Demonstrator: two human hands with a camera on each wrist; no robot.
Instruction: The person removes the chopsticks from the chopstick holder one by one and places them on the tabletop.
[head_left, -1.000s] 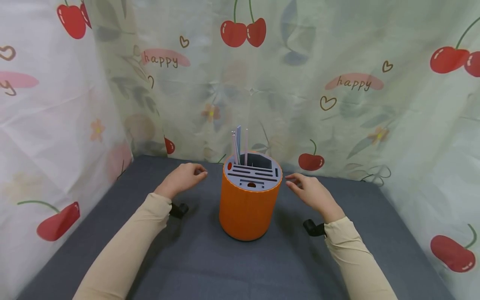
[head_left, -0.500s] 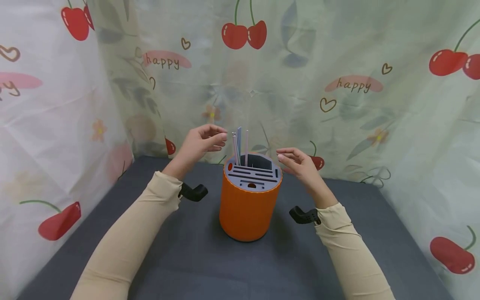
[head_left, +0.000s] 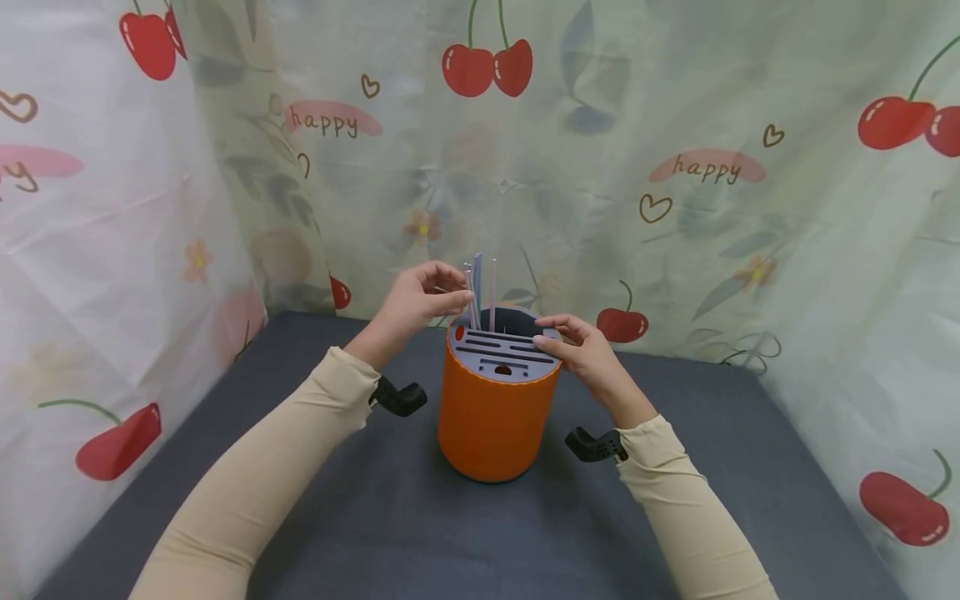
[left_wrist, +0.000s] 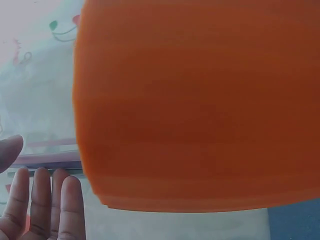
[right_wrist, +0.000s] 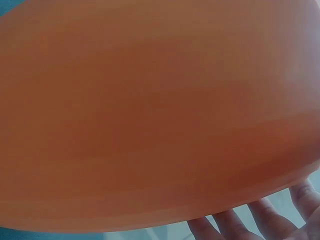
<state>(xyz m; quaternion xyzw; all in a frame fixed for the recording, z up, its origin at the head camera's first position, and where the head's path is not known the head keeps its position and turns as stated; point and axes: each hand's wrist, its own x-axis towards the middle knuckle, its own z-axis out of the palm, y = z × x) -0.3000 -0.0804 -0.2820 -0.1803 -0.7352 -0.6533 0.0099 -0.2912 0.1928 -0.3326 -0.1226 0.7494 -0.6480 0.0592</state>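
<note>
An orange cylindrical knife holder [head_left: 495, 425] with a grey slotted top [head_left: 495, 354] stands upright on the table. Several slim sticks [head_left: 477, 287], pinkish and blue, rise from its back compartment. My left hand [head_left: 420, 300] is beside these sticks, thumb in front and fingers behind. The left wrist view shows its fingers [left_wrist: 41, 195] straight, with a gap to the thumb and the sticks [left_wrist: 50, 159] just past the fingertips. My right hand [head_left: 588, 354] reaches over the holder's right rim, thumb and fingers extended. Its fingertips [right_wrist: 225, 217] meet the orange wall's edge in the right wrist view.
A dark grey cloth [head_left: 360, 533] covers the table. Behind and on both sides hangs a pale curtain [head_left: 555, 200] printed with cherries. A black wrist camera [head_left: 401, 400] is strapped to the left wrist, another wrist camera [head_left: 592, 444] to the right.
My left hand has risen from the table's left side and moved right to the sticks. My right hand has moved left onto the holder's rim. The holder has stayed put.
</note>
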